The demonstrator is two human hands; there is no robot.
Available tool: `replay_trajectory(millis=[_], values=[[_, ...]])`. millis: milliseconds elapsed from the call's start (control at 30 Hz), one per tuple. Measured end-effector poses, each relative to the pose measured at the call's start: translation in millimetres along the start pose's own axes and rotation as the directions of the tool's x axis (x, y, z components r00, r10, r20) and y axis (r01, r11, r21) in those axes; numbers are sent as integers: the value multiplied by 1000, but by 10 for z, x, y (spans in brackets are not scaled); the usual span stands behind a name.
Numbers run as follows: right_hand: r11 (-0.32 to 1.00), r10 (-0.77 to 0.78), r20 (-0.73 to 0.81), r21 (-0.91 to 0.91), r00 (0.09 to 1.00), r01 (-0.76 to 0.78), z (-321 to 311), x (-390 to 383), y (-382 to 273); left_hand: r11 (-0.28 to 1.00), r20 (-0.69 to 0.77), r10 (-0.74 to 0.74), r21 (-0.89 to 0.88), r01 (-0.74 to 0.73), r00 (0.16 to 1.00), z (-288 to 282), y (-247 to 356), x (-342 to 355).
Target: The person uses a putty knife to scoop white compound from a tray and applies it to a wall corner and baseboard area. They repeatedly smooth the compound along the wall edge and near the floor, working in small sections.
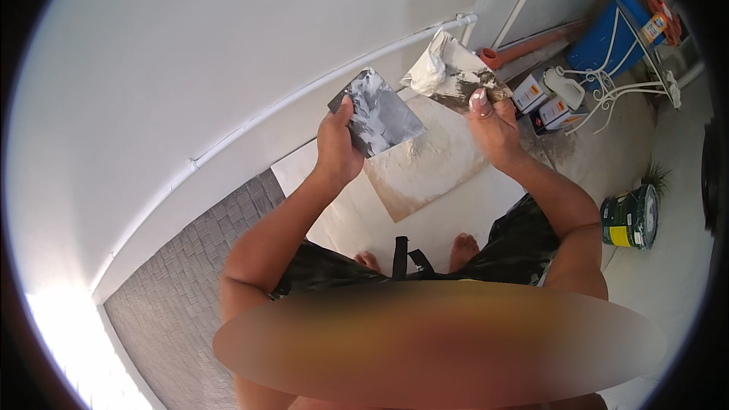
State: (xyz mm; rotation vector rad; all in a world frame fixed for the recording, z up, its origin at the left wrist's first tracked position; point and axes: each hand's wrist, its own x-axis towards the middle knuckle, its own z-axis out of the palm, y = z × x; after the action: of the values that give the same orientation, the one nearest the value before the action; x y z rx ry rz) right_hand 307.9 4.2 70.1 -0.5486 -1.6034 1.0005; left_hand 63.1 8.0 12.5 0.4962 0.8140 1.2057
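Note:
My left hand [339, 146] grips a dark grey, thin square plate [395, 125] by its left edge, thumb on top. White paste is smeared over its face. To the right, my right hand [497, 133] holds a second flat square plate [465, 95] with the thumb pressed on its near corner. A thick lump of white putty [430, 70] sits along that plate's left edge, and some coats my right thumb. The two plates are held apart, side by side. Below them lies a tan board [406, 201] smeared with pale paste.
A white sheet [326, 197] lies under the board by my feet. Ahead runs a white pipe [304, 93] along the wall. At right are metal cans [558, 112], a white jug [564, 87], a scrolled white metal frame [607, 91], a blue bin [604, 34] and a dark green bucket [630, 218].

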Motion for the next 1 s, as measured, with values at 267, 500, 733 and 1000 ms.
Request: replay_trajectory(millis=[267,500,733,1000], values=[[763,208,281,-646,937,24,-19,-171,240,977,-107,-179,-138,164,978,-12,248,-91],[213,785,376,582,493,-784,-227,-229,398,949,2,129,-291,-123,992,-181,229,191],[494,815,-71,604,575,-625,-681,13,704,966,-102,76,-238,-98,992,-112,600,180],[826,533,-398,436,747,-357,-1181,688,979,988,209,114,83,-134,971,584,2244,445]])
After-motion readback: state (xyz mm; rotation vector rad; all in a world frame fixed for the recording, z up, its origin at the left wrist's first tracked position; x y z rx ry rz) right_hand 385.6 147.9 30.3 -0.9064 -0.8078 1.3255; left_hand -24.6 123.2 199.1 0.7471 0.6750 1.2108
